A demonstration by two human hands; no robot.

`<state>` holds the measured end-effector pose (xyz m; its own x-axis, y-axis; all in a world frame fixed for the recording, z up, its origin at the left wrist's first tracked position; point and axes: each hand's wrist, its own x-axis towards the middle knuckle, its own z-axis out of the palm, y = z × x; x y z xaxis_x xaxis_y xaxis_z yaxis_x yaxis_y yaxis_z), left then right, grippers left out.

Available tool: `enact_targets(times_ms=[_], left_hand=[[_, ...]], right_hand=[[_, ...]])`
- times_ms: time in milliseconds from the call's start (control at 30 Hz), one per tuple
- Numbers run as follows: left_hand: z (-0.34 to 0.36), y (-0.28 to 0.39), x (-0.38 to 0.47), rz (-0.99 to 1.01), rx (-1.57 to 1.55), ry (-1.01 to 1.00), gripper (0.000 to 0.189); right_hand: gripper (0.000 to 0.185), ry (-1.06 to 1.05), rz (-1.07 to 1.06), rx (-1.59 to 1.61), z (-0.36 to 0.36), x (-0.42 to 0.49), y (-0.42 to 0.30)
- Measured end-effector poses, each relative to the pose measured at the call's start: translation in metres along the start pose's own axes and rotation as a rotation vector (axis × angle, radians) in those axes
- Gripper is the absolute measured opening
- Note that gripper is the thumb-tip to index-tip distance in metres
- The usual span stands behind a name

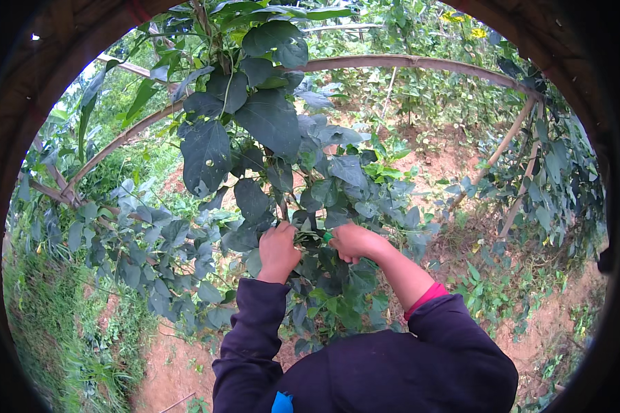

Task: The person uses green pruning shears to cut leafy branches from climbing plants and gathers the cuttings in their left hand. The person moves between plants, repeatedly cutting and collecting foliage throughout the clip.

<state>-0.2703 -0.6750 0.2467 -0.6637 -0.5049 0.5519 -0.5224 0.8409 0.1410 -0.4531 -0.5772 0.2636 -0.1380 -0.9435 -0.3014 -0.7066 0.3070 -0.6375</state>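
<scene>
Both of my hands are in among the dark green leaves of a climbing plant (271, 121), near the middle of the view. My left hand (279, 250) is closed on a bunch of thin green stems (304, 237), which reaches out to its right. Just right of that bunch, my right hand (355, 241) grips a tool by its green handle (327, 237). A dark part, seen beyond the handle, runs up among the leaves; its shape is mostly hidden. The two hands are close together but apart.
A wooden pole (408, 62) crosses above the plant, and another pole (124, 137) slopes down to the left. Slanting poles (496, 155) stand at the right with vines on them. Leafy vines spread left of my hands. Reddish soil (178, 366) shows below, beside grass.
</scene>
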Motion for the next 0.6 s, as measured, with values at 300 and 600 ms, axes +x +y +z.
enact_targets(times_ms=[300, 600], left_hand=[[-0.027, -0.043, -0.131, -0.799, -0.912, -0.116, 0.044], [0.008, -0.028, -0.178, -0.615, -1.045, 0.202, 0.044]], right_hand=[[0.046, -0.087, -0.125, 0.631, 0.012, -0.096, 0.062], [0.042, 0.126, -0.241, 0.843, 0.014, -0.102, 0.07]])
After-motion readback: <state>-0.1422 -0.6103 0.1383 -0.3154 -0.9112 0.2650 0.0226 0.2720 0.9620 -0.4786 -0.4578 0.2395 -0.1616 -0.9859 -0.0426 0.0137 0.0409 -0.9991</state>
